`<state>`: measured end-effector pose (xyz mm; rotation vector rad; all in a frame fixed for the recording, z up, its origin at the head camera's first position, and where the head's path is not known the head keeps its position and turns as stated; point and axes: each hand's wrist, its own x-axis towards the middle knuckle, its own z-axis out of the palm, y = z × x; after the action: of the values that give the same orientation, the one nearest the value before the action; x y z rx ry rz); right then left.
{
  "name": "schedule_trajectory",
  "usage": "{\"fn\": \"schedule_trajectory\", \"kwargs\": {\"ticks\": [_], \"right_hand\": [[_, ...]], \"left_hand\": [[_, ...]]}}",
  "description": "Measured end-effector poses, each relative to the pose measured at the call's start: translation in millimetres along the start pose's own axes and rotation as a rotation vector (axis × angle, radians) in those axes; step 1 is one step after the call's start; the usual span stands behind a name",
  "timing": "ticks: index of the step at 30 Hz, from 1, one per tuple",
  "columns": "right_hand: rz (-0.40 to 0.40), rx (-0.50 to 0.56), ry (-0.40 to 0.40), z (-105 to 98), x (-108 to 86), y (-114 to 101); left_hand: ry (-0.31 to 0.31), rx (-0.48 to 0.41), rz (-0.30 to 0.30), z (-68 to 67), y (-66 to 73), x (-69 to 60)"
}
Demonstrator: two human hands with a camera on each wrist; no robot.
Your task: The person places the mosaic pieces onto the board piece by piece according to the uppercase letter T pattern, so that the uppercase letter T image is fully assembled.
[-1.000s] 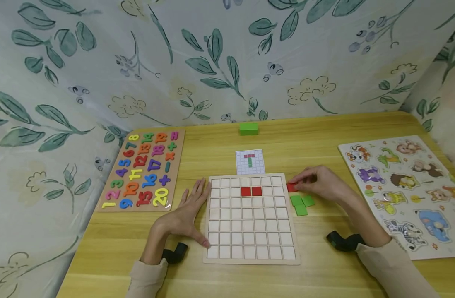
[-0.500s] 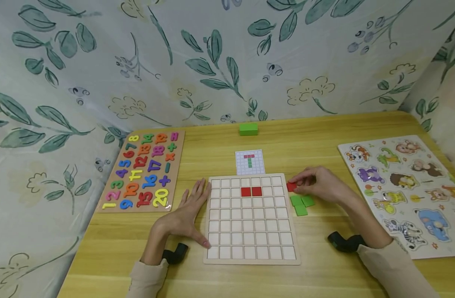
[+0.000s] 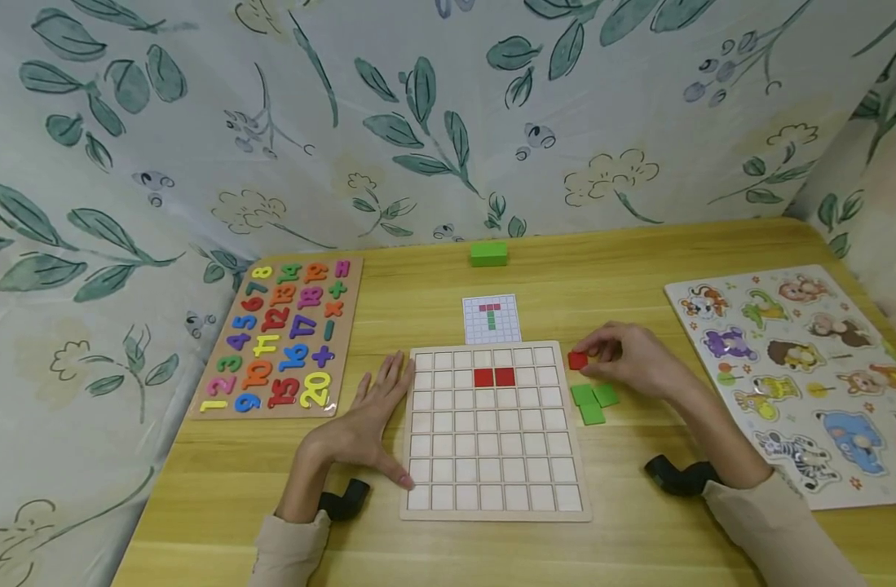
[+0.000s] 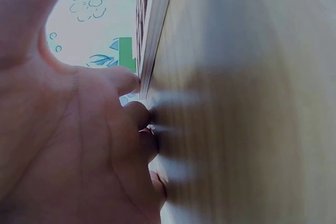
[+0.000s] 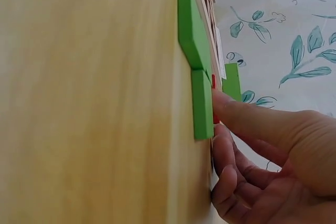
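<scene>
A pale wooden grid board (image 3: pixel 489 470) lies on the table, with two red square tiles (image 3: pixel 495 377) side by side in its second row from the top. My left hand (image 3: pixel 359 428) is spread along the board's left edge, its thumb and fingertips touching the frame. Beside the upper right corner, my right hand (image 3: pixel 631 359) pinches another red tile (image 3: pixel 577 360) between thumb and fingers. Several green tiles (image 3: pixel 593 415) lie on the table just below that hand. The right wrist view shows green tiles (image 5: pixel 202 106) close by the thumb, mostly hiding the red tile (image 5: pixel 216 117).
A pattern card (image 3: pixel 492 319) with a red and green T lies above the board, and a green block (image 3: pixel 488 254) stands behind it. To the left is a number puzzle (image 3: pixel 280 334); to the right, an animal puzzle (image 3: pixel 792 383). A patterned curtain (image 3: pixel 448 122) hangs behind the table.
My right hand has shifted slightly away from me with the red tile, which now sits a little farther from the board's edge. The left hand stays where it was.
</scene>
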<state>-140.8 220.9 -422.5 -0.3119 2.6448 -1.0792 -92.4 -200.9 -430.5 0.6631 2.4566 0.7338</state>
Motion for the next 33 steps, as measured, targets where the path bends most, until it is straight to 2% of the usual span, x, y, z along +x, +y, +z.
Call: {"fn": "schedule_trajectory", "kwargs": {"ticks": [6,13,23,33], "right_hand": [[-0.017,-0.011,-0.006,-0.9,2.0,1.6],[-0.077,-0.056,-0.017,-2.5,2.8,3.1],[-0.06,-0.041,-0.009,-5.1,-0.1,-1.0],[-0.137,0.036,0.041,4.5,-2.0,-30.2]], "left_hand": [[-0.002,-0.002,0.002,-0.6,0.8,-0.2],[0.001,-0.006,0.008,-0.9,0.7,0.1],[-0.006,0.005,0.002,-1.0,0.2,1.1],[-0.011,0.006,0.001,-0.3,-1.2,1.4]]}}
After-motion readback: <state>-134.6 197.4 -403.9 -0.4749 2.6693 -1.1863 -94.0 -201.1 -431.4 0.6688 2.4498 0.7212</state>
